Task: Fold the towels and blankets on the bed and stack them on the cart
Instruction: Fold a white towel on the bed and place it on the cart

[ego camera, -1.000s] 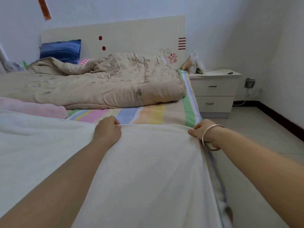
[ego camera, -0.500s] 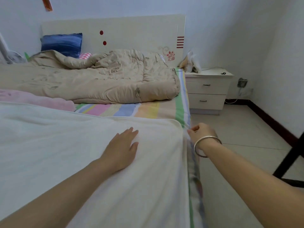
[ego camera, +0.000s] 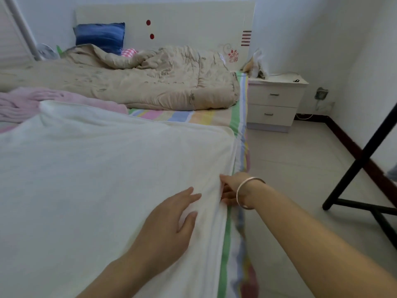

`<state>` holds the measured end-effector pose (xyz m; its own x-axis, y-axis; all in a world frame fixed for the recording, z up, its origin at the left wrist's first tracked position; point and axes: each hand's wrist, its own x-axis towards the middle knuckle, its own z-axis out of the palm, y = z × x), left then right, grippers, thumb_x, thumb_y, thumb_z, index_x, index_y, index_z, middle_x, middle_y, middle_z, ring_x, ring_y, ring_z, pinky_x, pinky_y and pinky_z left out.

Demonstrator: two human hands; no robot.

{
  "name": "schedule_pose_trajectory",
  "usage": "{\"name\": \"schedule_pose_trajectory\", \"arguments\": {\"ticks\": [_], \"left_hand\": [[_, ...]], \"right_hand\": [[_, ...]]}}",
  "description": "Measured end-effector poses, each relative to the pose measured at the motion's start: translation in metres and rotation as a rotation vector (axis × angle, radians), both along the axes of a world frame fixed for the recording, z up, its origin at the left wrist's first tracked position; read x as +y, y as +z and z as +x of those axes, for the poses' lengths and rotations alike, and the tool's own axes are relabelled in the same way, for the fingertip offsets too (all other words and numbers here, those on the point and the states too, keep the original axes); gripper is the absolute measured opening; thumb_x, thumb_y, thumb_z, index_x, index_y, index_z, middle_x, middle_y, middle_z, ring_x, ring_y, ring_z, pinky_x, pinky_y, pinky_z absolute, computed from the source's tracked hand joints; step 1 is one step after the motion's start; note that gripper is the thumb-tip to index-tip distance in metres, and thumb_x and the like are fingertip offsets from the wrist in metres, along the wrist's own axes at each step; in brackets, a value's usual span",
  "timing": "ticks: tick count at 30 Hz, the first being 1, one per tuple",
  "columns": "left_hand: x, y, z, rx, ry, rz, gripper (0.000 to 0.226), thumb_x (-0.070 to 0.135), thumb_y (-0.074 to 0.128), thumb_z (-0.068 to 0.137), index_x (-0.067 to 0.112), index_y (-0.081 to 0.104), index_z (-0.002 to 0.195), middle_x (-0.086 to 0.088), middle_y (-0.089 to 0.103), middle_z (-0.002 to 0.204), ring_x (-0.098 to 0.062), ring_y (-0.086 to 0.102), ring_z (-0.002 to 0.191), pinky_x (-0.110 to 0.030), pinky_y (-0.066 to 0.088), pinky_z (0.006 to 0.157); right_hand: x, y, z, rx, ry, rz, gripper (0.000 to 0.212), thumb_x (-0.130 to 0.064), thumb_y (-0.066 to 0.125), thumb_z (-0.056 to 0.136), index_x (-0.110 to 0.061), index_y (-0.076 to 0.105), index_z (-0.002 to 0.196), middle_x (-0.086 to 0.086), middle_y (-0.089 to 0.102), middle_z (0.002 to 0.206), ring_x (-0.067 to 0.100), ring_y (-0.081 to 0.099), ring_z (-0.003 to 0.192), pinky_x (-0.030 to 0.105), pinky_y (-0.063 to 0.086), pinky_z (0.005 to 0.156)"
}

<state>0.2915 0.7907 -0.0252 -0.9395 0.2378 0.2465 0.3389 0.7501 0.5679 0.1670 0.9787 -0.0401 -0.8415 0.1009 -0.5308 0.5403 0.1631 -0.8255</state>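
A large white blanket [ego camera: 96,179] lies spread flat over the near part of the bed. My left hand [ego camera: 171,220] rests flat on it with fingers apart, close to its right edge. My right hand [ego camera: 232,190], with a silver bangle on the wrist, pinches that right edge at the bedside; its fingertips are partly hidden by the fabric. A pink blanket [ego camera: 43,100] lies crumpled at the left behind the white one. A beige quilt [ego camera: 150,82] is bunched across the far part of the bed. No cart is in view.
The striped bedsheet [ego camera: 240,130] shows along the bed's right side. A blue pillow [ego camera: 101,36] leans on the headboard. A white nightstand [ego camera: 275,102] stands to the right of the bed. A black frame leg [ego camera: 354,168] crosses the tiled floor at the right.
Both hands let go of the far edge of the white blanket and drew back toward me. The left hand opened flat on it; the right moved down the side edge and pinched it.
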Motion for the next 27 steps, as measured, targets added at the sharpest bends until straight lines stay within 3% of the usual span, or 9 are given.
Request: {"name": "schedule_pose_trajectory", "arguments": {"ticks": [2,4,8,10,13,17,21,25,27], "left_hand": [[0.002,0.005,0.028,0.031,0.008,0.025,0.030,0.044,0.043,0.089,0.042,0.059,0.116,0.032,0.053,0.121,0.009,0.048,0.116,-0.006,0.033,0.095],[0.004,0.012,0.055,0.059,0.092,0.047,0.009,0.039,0.052,0.087,0.039,0.061,0.092,0.026,0.061,0.093,0.001,0.058,0.089,-0.018,0.046,0.076],[-0.003,0.013,0.091,-0.039,0.266,0.155,0.013,0.027,0.062,0.087,0.032,0.059,0.076,0.028,0.060,0.085,-0.007,0.057,0.058,-0.021,0.041,0.057],[-0.009,0.013,0.110,-0.110,0.284,0.174,0.012,0.028,0.063,0.088,0.030,0.058,0.077,0.025,0.061,0.078,-0.006,0.053,0.051,-0.019,0.037,0.054],[-0.012,0.007,0.139,-0.192,0.267,0.152,0.017,0.039,0.066,0.086,0.030,0.057,0.075,0.022,0.061,0.071,-0.002,0.055,0.056,-0.017,0.038,0.054],[-0.009,0.001,0.166,-0.220,0.252,-0.065,0.034,0.066,0.064,0.075,0.033,0.055,0.079,0.018,0.061,0.076,0.003,0.055,0.069,-0.014,0.035,0.055],[-0.007,-0.004,0.173,-0.160,0.177,-0.191,0.031,0.060,0.064,0.078,0.034,0.051,0.087,0.017,0.057,0.085,0.000,0.052,0.075,-0.016,0.036,0.062],[-0.013,-0.007,0.180,-0.145,0.126,-0.104,0.008,0.043,0.063,0.086,0.036,0.060,0.087,0.017,0.059,0.080,-0.001,0.054,0.070,-0.017,0.041,0.064],[-0.021,-0.007,0.189,-0.152,0.078,0.016,0.006,0.031,0.062,0.089,0.035,0.065,0.088,0.018,0.063,0.081,-0.001,0.060,0.073,-0.020,0.048,0.069]], "right_hand": [[0.001,-0.010,-0.002,0.119,-0.039,0.183,0.024,-0.028,0.061,0.092,-0.004,0.060,0.089,0.019,0.067,0.098,0.032,0.068,0.078,0.038,0.058,0.073],[0.003,-0.013,0.009,0.159,-0.081,0.372,0.027,-0.031,0.064,0.090,-0.007,0.063,0.102,0.016,0.064,0.117,0.035,0.062,0.106,0.036,0.048,0.093],[0.006,-0.020,0.027,0.126,-0.163,0.220,0.052,-0.033,0.066,0.087,0.001,0.056,0.124,0.016,0.060,0.124,0.035,0.062,0.107,0.040,0.051,0.091],[0.001,-0.016,0.042,0.119,-0.215,-0.004,0.043,-0.028,0.066,0.088,0.005,0.056,0.113,0.021,0.066,0.100,0.028,0.072,0.072,0.037,0.059,0.061],[-0.008,-0.005,0.078,0.095,-0.216,-0.076,0.027,-0.021,0.060,0.095,0.004,0.054,0.085,0.015,0.057,0.067,0.013,0.054,0.029,0.021,0.044,0.030],[-0.021,0.000,0.127,0.078,-0.148,-0.141,0.029,-0.024,0.057,0.097,-0.002,0.054,0.078,0.013,0.055,0.066,0.011,0.053,0.030,0.018,0.043,0.031],[-0.036,-0.005,0.167,0.102,-0.067,-0.124,0.019,-0.024,0.059,0.095,-0.005,0.054,0.094,0.015,0.061,0.081,0.022,0.059,0.053,0.023,0.049,0.037],[-0.034,-0.027,0.187,0.247,-0.110,0.220,0.018,-0.031,0.068,0.085,-0.020,0.055,0.079,0.013,0.069,0.096,0.033,0.066,0.080,0.045,0.056,0.080],[-0.033,-0.031,0.191,0.268,-0.145,0.246,0.023,-0.038,0.073,0.075,-0.023,0.056,0.081,0.011,0.070,0.096,0.034,0.067,0.088,0.048,0.052,0.089]]}}
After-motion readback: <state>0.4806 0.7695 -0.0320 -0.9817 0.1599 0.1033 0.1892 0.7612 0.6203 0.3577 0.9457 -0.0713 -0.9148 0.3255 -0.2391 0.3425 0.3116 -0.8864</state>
